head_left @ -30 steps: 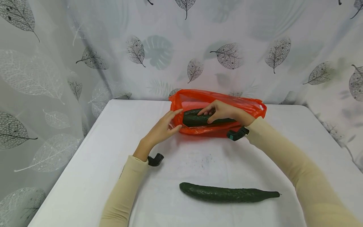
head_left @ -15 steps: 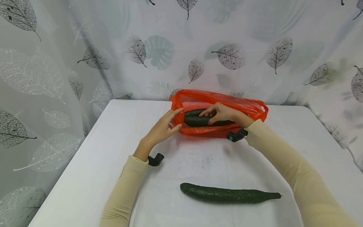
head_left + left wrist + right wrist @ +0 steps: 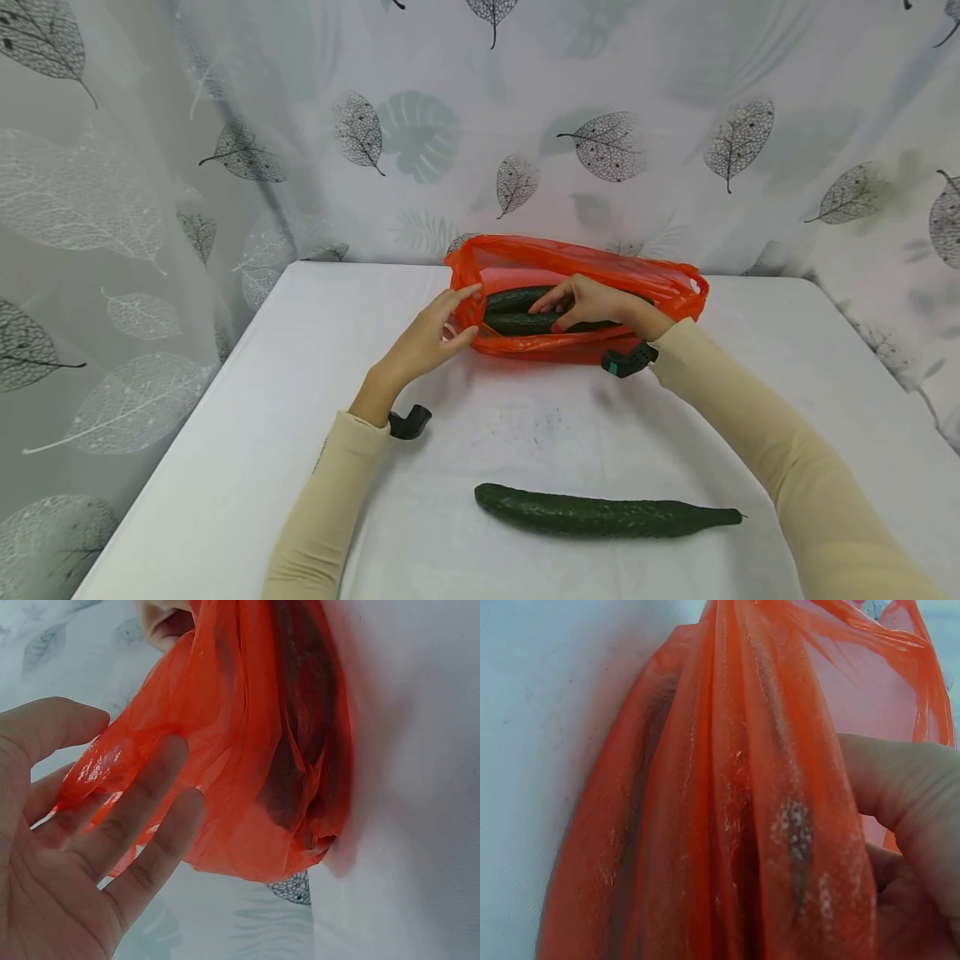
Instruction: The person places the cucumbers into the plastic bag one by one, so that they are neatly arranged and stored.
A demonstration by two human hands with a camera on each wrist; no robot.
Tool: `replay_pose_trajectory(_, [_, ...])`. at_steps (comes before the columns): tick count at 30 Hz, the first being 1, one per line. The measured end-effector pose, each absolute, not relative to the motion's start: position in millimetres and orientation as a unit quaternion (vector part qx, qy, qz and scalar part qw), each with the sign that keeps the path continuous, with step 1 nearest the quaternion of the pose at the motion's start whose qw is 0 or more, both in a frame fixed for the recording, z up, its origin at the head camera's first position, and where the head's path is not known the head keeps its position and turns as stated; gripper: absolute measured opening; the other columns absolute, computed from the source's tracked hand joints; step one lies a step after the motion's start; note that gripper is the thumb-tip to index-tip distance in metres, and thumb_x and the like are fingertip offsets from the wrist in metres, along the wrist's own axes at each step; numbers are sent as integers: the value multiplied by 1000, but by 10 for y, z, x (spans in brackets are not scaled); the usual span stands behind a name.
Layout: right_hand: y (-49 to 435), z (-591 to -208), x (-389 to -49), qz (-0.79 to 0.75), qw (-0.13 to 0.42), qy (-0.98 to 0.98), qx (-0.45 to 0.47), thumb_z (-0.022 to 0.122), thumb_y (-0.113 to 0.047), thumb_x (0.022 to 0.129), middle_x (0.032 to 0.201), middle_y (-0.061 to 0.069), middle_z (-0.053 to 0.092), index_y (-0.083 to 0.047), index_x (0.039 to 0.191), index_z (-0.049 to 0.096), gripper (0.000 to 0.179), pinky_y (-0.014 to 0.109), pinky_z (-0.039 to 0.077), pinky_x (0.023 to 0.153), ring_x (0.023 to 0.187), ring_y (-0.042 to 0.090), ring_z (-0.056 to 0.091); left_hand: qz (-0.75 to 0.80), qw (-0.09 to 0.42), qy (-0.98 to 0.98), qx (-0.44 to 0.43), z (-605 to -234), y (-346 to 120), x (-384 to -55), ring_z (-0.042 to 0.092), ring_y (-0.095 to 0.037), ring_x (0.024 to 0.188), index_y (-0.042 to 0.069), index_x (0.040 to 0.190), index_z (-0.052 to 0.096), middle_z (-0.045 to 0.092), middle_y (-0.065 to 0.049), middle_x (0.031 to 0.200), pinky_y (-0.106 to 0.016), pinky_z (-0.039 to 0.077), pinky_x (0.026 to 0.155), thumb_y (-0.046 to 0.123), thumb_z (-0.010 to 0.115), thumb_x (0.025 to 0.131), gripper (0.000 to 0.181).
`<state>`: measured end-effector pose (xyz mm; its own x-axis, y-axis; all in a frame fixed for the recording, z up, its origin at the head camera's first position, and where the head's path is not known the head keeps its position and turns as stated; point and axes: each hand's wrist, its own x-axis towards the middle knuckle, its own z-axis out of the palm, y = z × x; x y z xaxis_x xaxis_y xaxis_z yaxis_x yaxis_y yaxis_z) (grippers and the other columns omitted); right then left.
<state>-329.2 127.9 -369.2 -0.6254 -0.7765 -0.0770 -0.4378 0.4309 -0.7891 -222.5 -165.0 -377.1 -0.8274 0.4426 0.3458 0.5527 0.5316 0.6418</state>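
A red plastic bag (image 3: 540,350) lies on its side at the back of the table, its mouth spread wide. Inside it two dark green cucumbers lie side by side, a nearer cucumber (image 3: 513,324) and a farther cucumber (image 3: 513,298). My right hand (image 3: 596,302) reaches into the mouth and grips the nearer one between thumb and fingers; in the right wrist view the bag hides most of that grip. My left hand (image 3: 420,337) is at the bag's left end with its fingers spread, some of them behind the thin film (image 3: 217,742) in the left wrist view.
Another cucumber (image 3: 600,515) lies crosswise on the white table (image 3: 247,450), near the front. A leaf-patterned curtain (image 3: 442,92) hangs behind the table and along its sides. Each wrist wears a black camera mount, such as the left mount (image 3: 409,422).
My right hand has shifted slightly right and down with the nearer cucumber, baring more of the farther one. My left hand has hardly moved.
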Motion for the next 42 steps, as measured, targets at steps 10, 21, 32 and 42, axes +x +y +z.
replay_pose_trajectory(10, [1305,-3685,-3260,-378,207,844,-319,74,-8,86,127,18,62,0,123,67,38,49,45,101,122,32,54,-390,69,-876,-274,-3764,-1660,-2204,58,-20,85,11,149,37,51,-11,127,-35,55,79,11,64,94,62])
replay_pose_trajectory(21, [1435,-3700,-3233,-407,192,842,-296,74,-9,86,122,19,64,2,119,68,35,38,52,93,113,31,60,-395,68,-871,-285,-3782,-1601,-2226,58,-20,86,11,149,37,51,-11,126,-36,56,79,10,64,93,62])
replay_pose_trajectory(32, [1589,-3668,-3204,-439,192,826,-297,73,-9,87,120,18,65,2,118,67,33,25,54,86,106,20,63,-391,65,-872,-286,-3779,-1574,-2234,56,-20,85,11,149,37,51,-11,128,-37,56,79,11,64,94,62])
replay_pose_trajectory(42, [1687,-3614,-3121,-484,201,798,-298,72,-4,87,123,26,61,9,121,62,38,28,55,87,109,28,63,-388,64,-874,-287,-3805,-1605,-2229,57,-20,84,11,149,38,51,-11,129,-34,55,78,11,64,94,62])
